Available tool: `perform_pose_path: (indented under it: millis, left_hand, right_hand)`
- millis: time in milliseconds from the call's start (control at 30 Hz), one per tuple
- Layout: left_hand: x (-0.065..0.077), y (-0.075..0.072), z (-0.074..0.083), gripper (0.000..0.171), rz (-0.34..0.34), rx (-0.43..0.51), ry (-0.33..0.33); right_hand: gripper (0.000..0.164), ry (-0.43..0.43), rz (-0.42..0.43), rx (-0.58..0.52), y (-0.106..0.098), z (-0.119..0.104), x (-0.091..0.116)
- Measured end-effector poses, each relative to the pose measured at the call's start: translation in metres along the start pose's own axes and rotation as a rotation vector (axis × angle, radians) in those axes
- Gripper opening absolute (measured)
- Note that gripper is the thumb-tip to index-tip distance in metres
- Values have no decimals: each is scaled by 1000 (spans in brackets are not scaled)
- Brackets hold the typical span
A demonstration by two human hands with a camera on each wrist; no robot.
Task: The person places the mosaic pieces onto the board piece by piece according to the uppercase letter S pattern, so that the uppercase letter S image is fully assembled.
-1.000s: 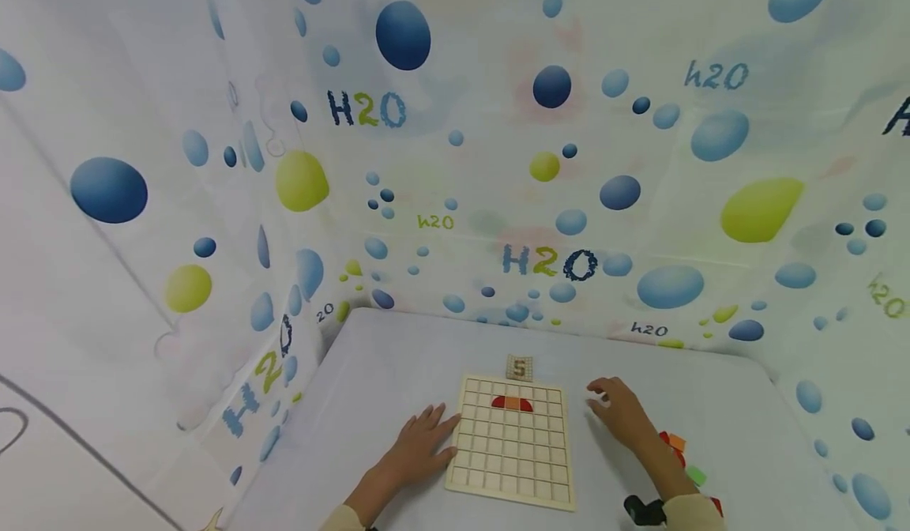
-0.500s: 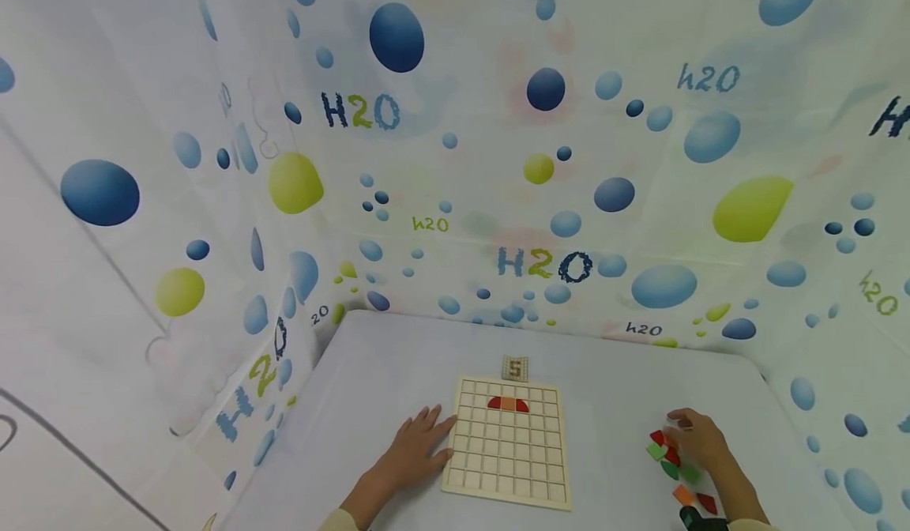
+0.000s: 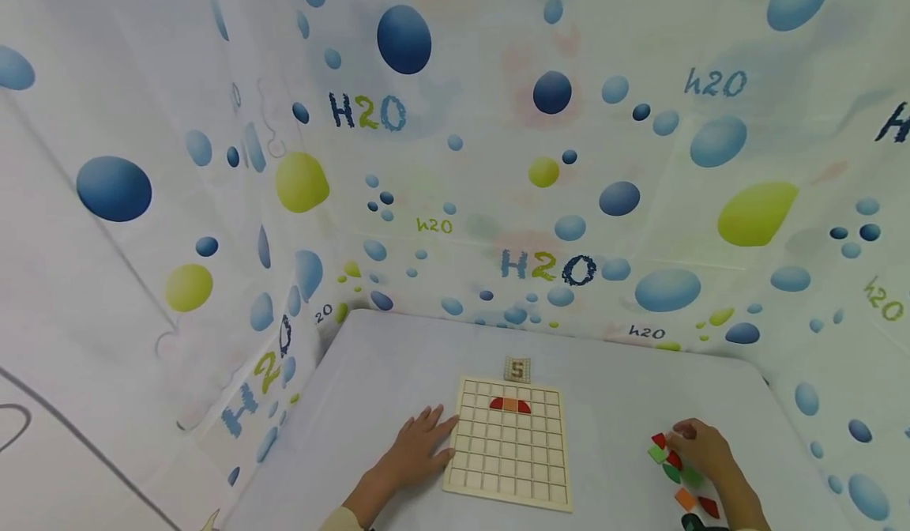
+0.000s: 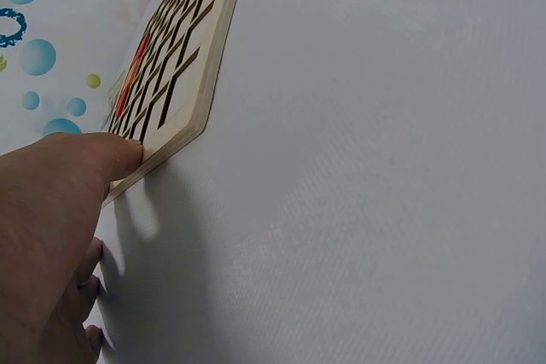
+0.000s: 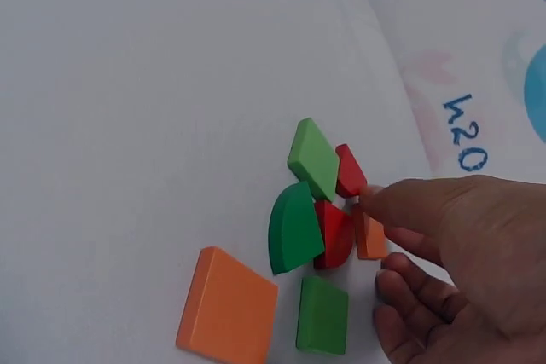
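Note:
A pale wooden grid board [image 3: 508, 456] lies on the table, with two red quarter-round tiles [image 3: 524, 407] and an orange square tile [image 3: 510, 405] between them in its upper rows. My left hand [image 3: 421, 448] rests flat beside the board's left edge, fingers spread; its thumb [image 4: 119, 155] touches the rim. Over on the right, my right hand [image 3: 704, 446] is at a group of loose tiles. Its thumb and bent fingers pinch a small orange tile [image 5: 369, 238], partly covered by the thumb. Beside it lie red tiles [image 5: 333, 236] and a light green tile [image 5: 314, 159].
A small card marked 5 or S [image 3: 517, 370] sits behind the board. Nearer the person are a dark green rounded tile [image 5: 294, 228], a green square tile [image 5: 322, 315] and a larger-looking orange tile [image 5: 229, 304]. A patterned curtain [image 3: 483, 160] rises behind the table.
My right hand has moved from beside the board rightward to the loose tiles, where it has stayed for the last half second. The left hand has kept its place at the board.

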State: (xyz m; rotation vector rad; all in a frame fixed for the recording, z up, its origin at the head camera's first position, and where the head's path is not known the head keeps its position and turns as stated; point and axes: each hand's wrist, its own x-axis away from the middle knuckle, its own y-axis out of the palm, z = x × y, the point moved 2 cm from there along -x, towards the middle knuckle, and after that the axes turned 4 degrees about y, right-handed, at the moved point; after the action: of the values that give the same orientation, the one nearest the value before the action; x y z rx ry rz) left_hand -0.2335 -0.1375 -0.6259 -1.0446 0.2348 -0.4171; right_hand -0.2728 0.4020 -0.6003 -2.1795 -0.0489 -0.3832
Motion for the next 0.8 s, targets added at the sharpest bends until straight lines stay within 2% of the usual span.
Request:
perform_pose_path:
  millis: [200,433,600,800]
  left_hand:
    - [0,1,1,60,-2,-30,-10]
    - [-1,3,0,60,-8,-12,-10]
    - [0,3,0,60,-8,-10,-4]
    - [-1,3,-1,60,-12,-12,-10]
  right_hand:
    - [43,-19,-2,1,1,6,0]
    - [49,11,-23,27,2,12,1]
    - [43,26,-32,35,2,13,3]
    - [42,5,-10,47,2,13,5]
